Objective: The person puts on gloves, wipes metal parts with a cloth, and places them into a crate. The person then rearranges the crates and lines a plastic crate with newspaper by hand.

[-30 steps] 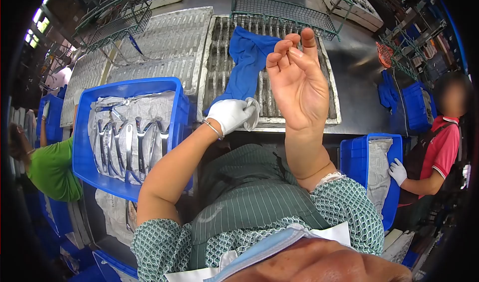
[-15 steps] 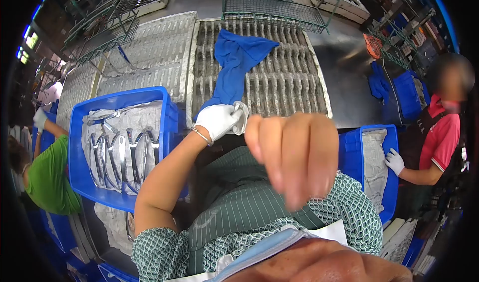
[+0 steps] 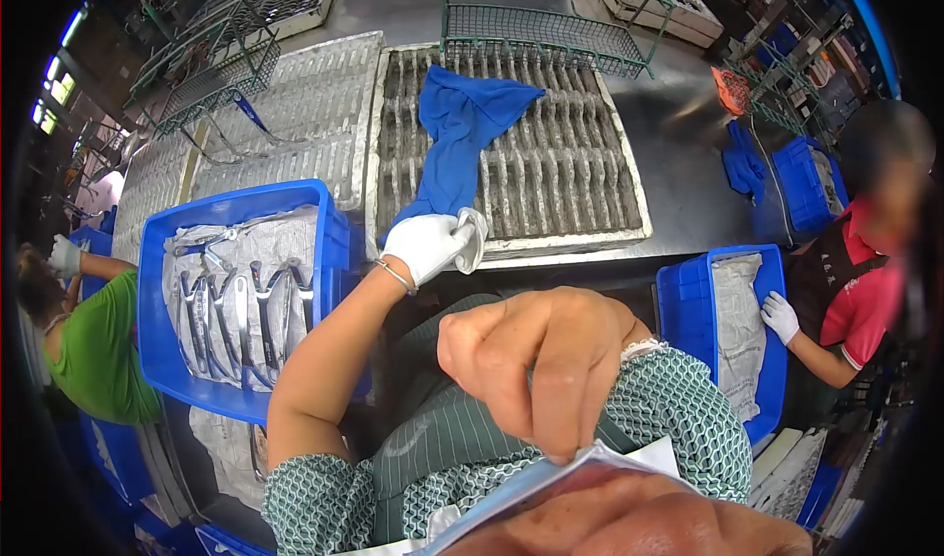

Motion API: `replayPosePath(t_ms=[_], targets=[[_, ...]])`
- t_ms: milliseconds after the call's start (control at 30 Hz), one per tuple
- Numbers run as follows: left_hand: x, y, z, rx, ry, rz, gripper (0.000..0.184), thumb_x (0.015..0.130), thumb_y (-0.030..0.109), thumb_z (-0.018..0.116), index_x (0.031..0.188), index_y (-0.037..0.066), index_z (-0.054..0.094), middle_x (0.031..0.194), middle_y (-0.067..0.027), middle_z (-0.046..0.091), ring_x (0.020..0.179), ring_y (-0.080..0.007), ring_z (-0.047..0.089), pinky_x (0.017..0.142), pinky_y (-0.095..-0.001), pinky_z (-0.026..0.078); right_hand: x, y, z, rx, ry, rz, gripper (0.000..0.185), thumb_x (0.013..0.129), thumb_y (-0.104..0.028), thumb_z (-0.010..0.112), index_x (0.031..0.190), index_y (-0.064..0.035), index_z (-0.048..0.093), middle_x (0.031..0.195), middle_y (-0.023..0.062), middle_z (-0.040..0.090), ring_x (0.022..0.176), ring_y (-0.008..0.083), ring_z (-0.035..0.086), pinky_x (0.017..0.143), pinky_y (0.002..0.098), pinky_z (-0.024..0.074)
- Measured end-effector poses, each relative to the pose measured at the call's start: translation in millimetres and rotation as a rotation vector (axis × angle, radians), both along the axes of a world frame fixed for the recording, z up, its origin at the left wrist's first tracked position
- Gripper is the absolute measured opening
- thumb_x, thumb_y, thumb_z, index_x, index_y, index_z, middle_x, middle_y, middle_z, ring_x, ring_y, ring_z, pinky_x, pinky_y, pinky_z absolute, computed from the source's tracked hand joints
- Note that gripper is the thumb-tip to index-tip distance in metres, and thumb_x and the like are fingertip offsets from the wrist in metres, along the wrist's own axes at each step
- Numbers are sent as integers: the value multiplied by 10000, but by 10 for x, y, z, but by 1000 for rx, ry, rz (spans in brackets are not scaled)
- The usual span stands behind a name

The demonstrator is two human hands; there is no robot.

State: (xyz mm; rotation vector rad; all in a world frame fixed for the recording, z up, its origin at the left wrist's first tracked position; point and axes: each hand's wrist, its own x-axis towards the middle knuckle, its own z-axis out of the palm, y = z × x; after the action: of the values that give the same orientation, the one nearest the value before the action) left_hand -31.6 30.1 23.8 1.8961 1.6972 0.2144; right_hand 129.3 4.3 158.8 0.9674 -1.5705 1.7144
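Observation:
My left hand (image 3: 425, 245), in a white glove, is closed on an empty white glove (image 3: 474, 243) at the front edge of the ribbed tray (image 3: 580, 197). A blue cloth (image 3: 457, 143) lies across that tray, its lower end running behind the gloved hand. My right hand (image 3: 541, 359) is bare and held close to the camera, in front of my chest. Its fingertips pinch the upper edge of a light blue face mask (image 3: 531, 492), which is drawn up into a peak there.
At left, a blue bin (image 3: 231, 404) holds paper and several shiny curved metal parts (image 3: 241, 325). Another blue bin (image 3: 723, 261) with paper stands at right, a co-worker's gloved hand (image 3: 779, 318) on its rim. A person in green (image 3: 98, 350) works at far left. Green wire baskets (image 3: 541, 35) stand behind.
My right hand has come down and closer to my face, its fingers now at the mask edge, which is pulled upward. My left hand stays nearly still with the glove.

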Motion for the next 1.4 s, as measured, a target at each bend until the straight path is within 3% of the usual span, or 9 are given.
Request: replayPosePath(t_ms=[167,300,500,733,800,933,1100,1233,1400], targets=[[-30,-17,-29,80,8,6,488,930,439,402,799,59,679,779,-187,659,762,-373,634,715,-463,476,-75,1,-116,262,-6,188,199,874,-299,661,841,-103,675,868,10,604,807,214,530,730,360,374],[-31,6,-42,25,9,-5,508,923,464,389,783,70,678,772,-181,661,749,-365,640,704,-457,481,7,-8,39,27,-132,-3,242,870,-273,651,955,-47,669,907,49,624,867,237,549,777,361,395],[-43,19,-62,-5,-8,27,511,910,496,410,777,80,676,741,-172,652,760,-360,629,707,-440,466,-253,-206,80,-225,215,195,620,887,-559,522,1117,6,634,1237,243,502,1078,349,505,888,400,364],[-47,38,-97,-14,-28,14,511,917,488,401,788,82,683,745,-166,657,757,-358,631,711,-429,472,-275,-546,133,-518,67,487,598,872,-645,477,1196,-163,620,1269,238,475,1149,351,432,862,486,358],[-41,27,-66,9,-9,21,512,920,487,397,789,84,685,748,-163,659,760,-355,632,714,-426,472,-337,-642,200,-618,156,597,551,895,-600,478,1249,-190,577,1249,253,484,1140,354,456,881,492,368],[-54,49,-93,-21,-23,15,519,922,490,393,787,82,685,753,-163,660,767,-355,633,721,-422,472,-560,-554,227,-441,402,663,584,911,-578,452,1342,-188,511,1297,356,413,1175,467,427,938,562,344],[-36,32,-12,-20,-5,33,523,921,494,393,787,79,683,752,-173,655,775,-359,630,726,-431,469,-1056,-820,58,-460,841,269,549,914,-581,449,1248,-166,578,1270,339,438,1160,450,430,892,551,352],[-61,16,-77,46,11,7,521,917,497,397,788,79,681,754,-177,650,778,-359,626,723,-438,465,-861,-645,47,-396,634,301,496,922,-573,447,1101,-144,620,1222,304,475,1126,420,462,890,541,357],[-80,13,-21,-39,-82,3,510,921,496,388,802,93,678,747,-142,659,744,-331,638,702,-417,474,-1049,-914,30,-574,700,271,456,941,-534,439,1012,-116,604,1193,270,503,1060,355,501,859,478,372]])
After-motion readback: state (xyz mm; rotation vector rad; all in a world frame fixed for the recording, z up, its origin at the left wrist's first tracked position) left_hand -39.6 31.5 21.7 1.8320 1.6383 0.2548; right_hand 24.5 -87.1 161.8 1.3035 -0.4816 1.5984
